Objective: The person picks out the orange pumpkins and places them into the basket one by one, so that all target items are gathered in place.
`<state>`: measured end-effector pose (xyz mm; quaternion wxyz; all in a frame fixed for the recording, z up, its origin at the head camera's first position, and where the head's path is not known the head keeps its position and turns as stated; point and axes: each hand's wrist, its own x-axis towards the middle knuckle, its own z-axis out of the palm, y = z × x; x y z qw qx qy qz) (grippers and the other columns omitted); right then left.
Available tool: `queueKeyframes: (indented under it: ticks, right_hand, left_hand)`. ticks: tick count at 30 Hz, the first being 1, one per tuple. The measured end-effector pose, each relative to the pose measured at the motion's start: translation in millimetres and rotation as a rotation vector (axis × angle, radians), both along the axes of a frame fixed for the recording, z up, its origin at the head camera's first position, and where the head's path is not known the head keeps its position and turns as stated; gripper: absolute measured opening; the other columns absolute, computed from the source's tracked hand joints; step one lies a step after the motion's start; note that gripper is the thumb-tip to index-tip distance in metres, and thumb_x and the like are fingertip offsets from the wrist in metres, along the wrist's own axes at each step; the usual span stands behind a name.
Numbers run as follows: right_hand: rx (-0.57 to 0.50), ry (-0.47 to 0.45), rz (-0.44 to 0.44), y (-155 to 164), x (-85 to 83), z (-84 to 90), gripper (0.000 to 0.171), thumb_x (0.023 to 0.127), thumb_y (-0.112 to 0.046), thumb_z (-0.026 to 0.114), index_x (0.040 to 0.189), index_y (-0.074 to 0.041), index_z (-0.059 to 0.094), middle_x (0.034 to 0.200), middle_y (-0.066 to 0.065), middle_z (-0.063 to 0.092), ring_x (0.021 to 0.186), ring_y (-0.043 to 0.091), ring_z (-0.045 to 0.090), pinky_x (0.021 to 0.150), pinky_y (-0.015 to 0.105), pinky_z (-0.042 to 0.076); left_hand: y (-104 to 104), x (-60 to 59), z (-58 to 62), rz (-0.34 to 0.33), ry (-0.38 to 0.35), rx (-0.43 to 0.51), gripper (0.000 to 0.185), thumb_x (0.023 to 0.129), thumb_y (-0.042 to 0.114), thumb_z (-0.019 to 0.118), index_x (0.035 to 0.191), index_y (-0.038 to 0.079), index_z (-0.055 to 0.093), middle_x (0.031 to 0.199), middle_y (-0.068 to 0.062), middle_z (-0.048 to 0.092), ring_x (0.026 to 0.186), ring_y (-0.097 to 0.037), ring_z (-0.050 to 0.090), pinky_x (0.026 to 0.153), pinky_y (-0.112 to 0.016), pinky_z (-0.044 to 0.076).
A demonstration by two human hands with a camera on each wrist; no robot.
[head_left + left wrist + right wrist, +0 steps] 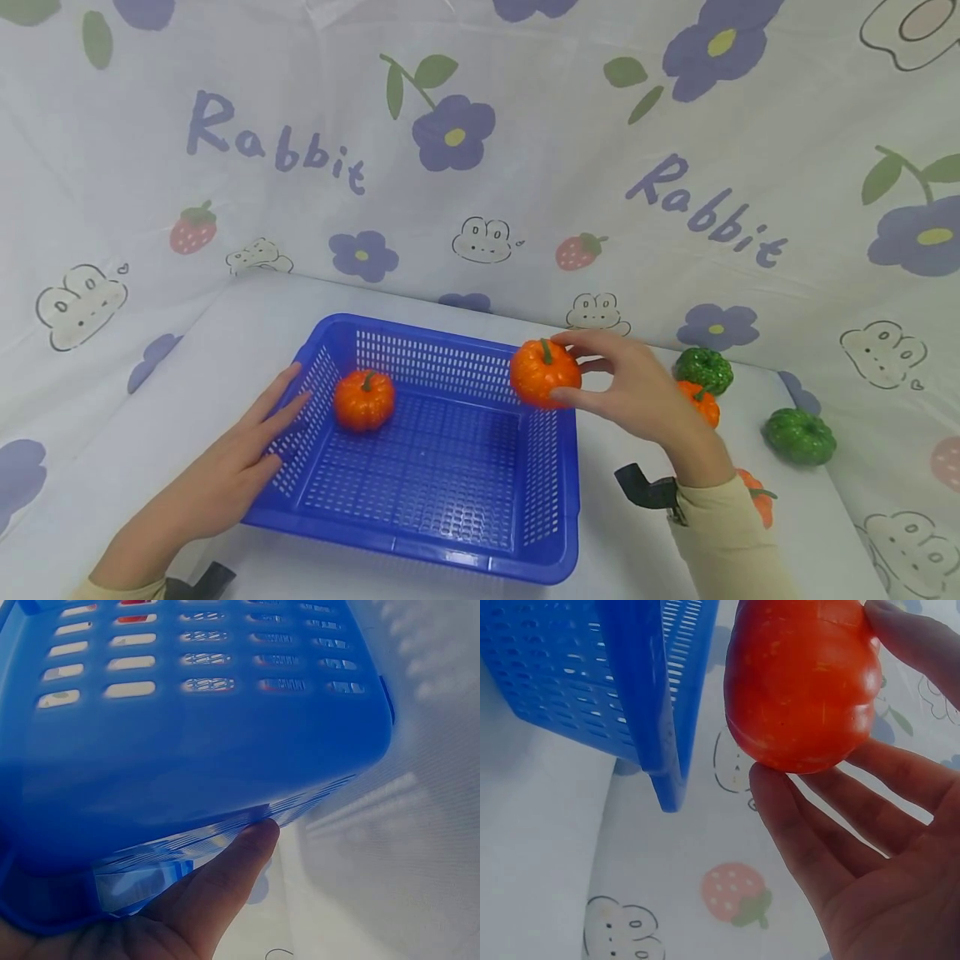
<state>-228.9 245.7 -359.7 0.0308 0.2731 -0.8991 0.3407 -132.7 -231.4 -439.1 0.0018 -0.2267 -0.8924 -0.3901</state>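
The right hand (637, 392) pinches an orange pumpkin (545, 373) by its fingertips, holding it above the right rim of the blue basket (420, 467) on the counter (225, 350). The left hand (232, 467) lies flat, fingers straight, against the basket's left wall. A second orange pumpkin (363, 400) sits inside. Behind, the backdrop cloth (525, 167) reads "Rabbit" twice in purple letters.

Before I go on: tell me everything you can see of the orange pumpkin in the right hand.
The held orange pumpkin is small, round and ribbed, glossy like plastic, with a short green stem on top. It sits upright, off the table, above the right rim of the blue basket. The right hand pinches it between thumb and fingertips; nothing else touches it. The right wrist view shows its smooth underside beside the basket wall.
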Motion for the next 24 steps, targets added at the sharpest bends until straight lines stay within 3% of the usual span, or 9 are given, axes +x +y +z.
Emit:
queueKeyframes:
  ticks: [15, 19, 22, 24]
  right_hand:
    - [0.033, -0.036, 0.021, -13, 0.9, -13.0, 0.062, 0.090, -0.030, 0.090, 0.144, -0.011, 0.068, 0.136, 0.004, 0.071, 0.118, 0.024, 0.068, 0.102, 0.050, 0.060]
    - [0.030, -0.047, 0.045, -17, 1.6, -16.2, 0.061, 0.090, -0.030, 0.090, 0.144, -0.011, 0.068, 0.134, 0.002, 0.071, 0.115, 0.023, 0.068, 0.101, 0.051, 0.060]
    - [0.036, -0.054, 0.057, -20, 2.2, -17.4, 0.062, 0.089, -0.032, 0.090, 0.144, -0.013, 0.068, 0.134, 0.000, 0.071, 0.114, 0.021, 0.068, 0.100, 0.049, 0.060]
    - [0.042, -0.063, 0.060, -22, 2.5, -18.2, 0.063, 0.089, -0.032, 0.091, 0.145, -0.014, 0.068, 0.134, -0.001, 0.071, 0.113, 0.020, 0.069, 0.099, 0.047, 0.061]
  left_hand:
    - [-1, -0.4, -1.6, 0.003, -0.018, -0.002, 0.069, 0.100, -0.007, 0.052, 0.167, -0.001, 0.036, 0.182, -0.007, 0.001, 0.163, -0.047, 0.014, 0.114, -0.007, 0.009]
    - [-1, 0.9, -0.8, 0.014, -0.046, -0.011, 0.068, 0.102, -0.006, 0.052, 0.168, 0.000, 0.035, 0.183, -0.005, 0.000, 0.163, -0.045, 0.013, 0.125, -0.026, 0.013]
    - [-1, 1.4, 0.4, 0.022, -0.054, -0.020, 0.068, 0.102, -0.005, 0.052, 0.168, 0.000, 0.035, 0.183, -0.004, -0.001, 0.164, -0.044, 0.013, 0.126, -0.041, 0.016]
    - [-1, 1.7, 0.9, 0.025, -0.056, -0.022, 0.068, 0.103, -0.005, 0.052, 0.168, 0.000, 0.035, 0.183, -0.004, -0.001, 0.164, -0.044, 0.013, 0.126, -0.040, 0.016]
